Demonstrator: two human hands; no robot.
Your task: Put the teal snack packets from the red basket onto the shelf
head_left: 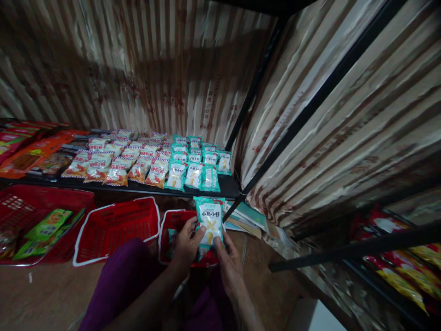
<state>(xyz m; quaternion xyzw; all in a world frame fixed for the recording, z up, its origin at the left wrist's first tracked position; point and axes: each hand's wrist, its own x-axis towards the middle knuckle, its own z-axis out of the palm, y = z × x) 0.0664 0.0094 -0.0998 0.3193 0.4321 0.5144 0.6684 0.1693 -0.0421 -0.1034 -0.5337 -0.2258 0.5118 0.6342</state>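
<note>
Between both hands is a teal and white snack bag (211, 220), front side up, over the right-hand red basket. My left hand (189, 241) grips its left edge with the thumb on the front. On the lower right edge, my right hand (228, 257) pinches it the same way. Below lies the red basket (177, 218) with a white rim; more teal bags show in it, partly hidden by my hands. Just beyond, matching teal bags (195, 174) stand in rows at the right end of a low black shelf (227, 188).
White and orange snack bags (119, 168) fill the shelf's middle, orange packs (37, 151) its left. Two more red baskets (117, 220) stand left, one with green packets (48, 230). Black posts (310, 101) rise at right. Flat books or papers (248, 216) lie by the shelf corner.
</note>
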